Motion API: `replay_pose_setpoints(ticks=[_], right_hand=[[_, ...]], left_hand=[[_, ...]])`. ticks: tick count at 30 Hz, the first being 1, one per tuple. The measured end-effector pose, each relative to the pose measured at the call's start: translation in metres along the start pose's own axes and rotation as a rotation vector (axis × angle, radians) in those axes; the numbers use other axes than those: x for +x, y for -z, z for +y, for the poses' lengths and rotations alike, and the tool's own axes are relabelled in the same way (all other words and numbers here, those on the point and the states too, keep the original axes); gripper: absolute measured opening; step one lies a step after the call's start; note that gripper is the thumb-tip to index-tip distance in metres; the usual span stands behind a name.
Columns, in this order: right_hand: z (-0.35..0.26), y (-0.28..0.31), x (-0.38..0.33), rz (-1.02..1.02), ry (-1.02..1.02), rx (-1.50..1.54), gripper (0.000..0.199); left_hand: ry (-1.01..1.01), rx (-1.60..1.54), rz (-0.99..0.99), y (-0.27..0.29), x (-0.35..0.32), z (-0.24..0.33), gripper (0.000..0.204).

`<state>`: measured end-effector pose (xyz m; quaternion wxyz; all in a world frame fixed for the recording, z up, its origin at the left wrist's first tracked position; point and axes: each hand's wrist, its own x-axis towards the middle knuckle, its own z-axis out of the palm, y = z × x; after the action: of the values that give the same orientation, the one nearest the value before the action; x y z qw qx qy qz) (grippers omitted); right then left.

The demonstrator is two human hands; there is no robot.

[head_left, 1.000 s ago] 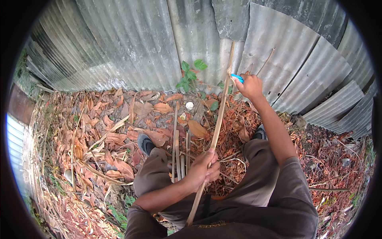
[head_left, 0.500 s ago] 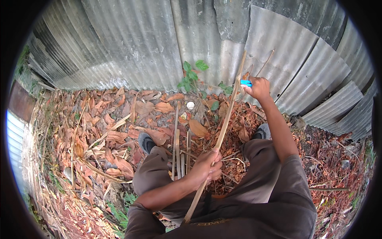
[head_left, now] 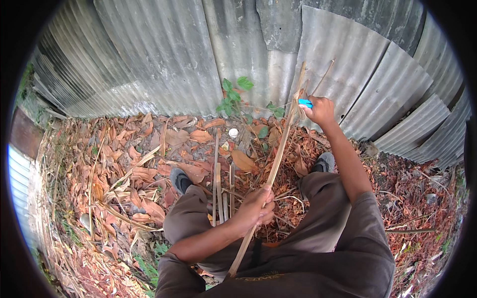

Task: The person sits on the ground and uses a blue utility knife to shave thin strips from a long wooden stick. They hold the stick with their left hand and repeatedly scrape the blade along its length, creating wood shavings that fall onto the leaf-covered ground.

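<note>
My left hand [head_left: 257, 208] grips a long thin bamboo strip [head_left: 278, 154] near its lower part. The strip slants up and away toward the corrugated metal wall [head_left: 164, 54]. My right hand [head_left: 320, 110] is stretched out near the strip's far end and holds a small tool with a blue handle [head_left: 305, 103] against it. A thin sliver [head_left: 323, 77] splits off at the top of the strip. Several cut bamboo strips [head_left: 218, 188] lie on the ground between my knees.
Dry brown leaves [head_left: 124, 169] and wood shavings cover the ground. A small green plant [head_left: 233, 94] grows at the foot of the wall. My shoes [head_left: 180, 180] rest among the leaves. A small white round object [head_left: 233, 132] lies near the wall.
My right hand with the blue tool has slid farther up the strip, toward its far end. My left hand keeps its grip lower down.
</note>
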<state>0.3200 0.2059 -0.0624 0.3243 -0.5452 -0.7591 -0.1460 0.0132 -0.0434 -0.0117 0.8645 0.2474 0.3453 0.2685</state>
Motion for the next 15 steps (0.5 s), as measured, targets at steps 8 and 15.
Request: replay_pose_setpoints(ticks=[8,15], right_hand=[[-0.074,0.035,0.004,-1.162,-0.999,1.853,0.075],[-0.071,0.064,0.005,-0.129,-0.712,1.259,0.049]], left_hand=[[-0.095,0.008,-0.004,0.017,-0.004,-0.012,0.036],[-0.117,0.032,0.029,0.008,-0.002,-0.021,0.037]])
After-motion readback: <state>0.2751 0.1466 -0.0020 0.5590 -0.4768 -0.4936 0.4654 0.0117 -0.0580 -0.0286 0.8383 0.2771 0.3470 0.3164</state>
